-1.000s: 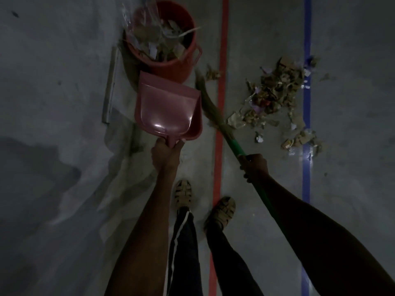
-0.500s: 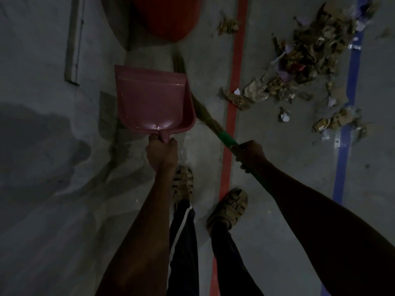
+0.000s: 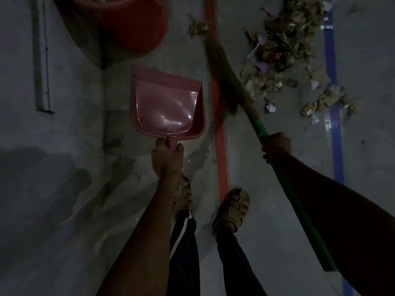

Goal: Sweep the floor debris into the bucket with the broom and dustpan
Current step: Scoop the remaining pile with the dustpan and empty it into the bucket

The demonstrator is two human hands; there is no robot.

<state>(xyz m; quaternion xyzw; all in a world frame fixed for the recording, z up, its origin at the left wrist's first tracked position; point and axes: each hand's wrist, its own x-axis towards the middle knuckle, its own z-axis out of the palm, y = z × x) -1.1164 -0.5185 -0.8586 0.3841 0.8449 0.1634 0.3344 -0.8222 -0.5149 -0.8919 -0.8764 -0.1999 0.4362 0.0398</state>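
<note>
Broom (image 3: 229,82) now beside debris (image 3: 286,45)

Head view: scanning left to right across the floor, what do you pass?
Grey strip → dustpan → red line → broom → debris pile → blue line.

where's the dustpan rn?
Head view, left of centre: the pink dustpan is held by its handle in the left hand, just below the red bucket and left of the red floor line.
</note>
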